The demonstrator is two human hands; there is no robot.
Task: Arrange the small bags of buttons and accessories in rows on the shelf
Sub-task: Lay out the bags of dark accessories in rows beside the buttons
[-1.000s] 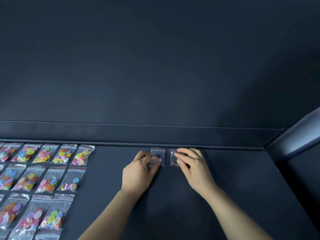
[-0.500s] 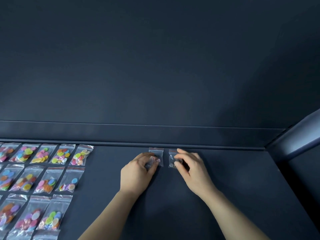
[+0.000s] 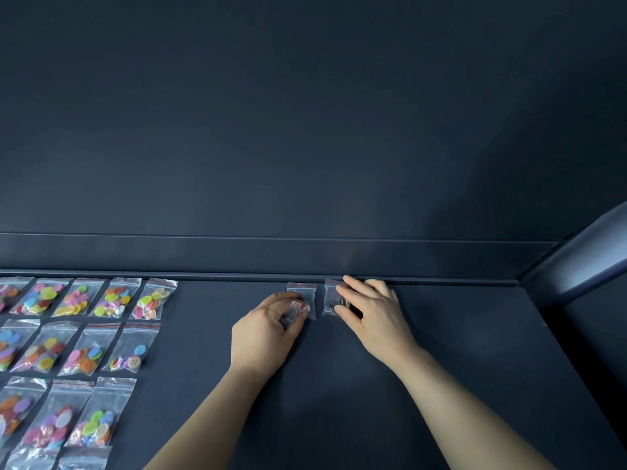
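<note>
Two small clear zip bags lie side by side at the back of the dark shelf [image 3: 441,368], close to its rear lip. The left bag [image 3: 303,293] holds pink pieces; my left hand [image 3: 264,334] pinches its lower part with curled thumb and fingers. The right bag [image 3: 330,296] holds dark pieces; my right hand [image 3: 371,313] lies over it with fingers stretched toward the rear lip and the thumb at its lower edge. Rows of larger bags of coloured buttons [image 3: 112,300] fill the shelf's left side.
A raised rear lip [image 3: 407,257] runs along the back of the shelf, under a dark back wall. A slanted upright post [image 3: 590,252] closes the right corner. The button bags form three rows, with further bags [image 3: 81,463] cut off at the bottom left.
My right hand's fingers have straightened and reached toward the rear lip over the dark bag. My left hand keeps its pinch on the pink bag. Both bags stay almost in place.
</note>
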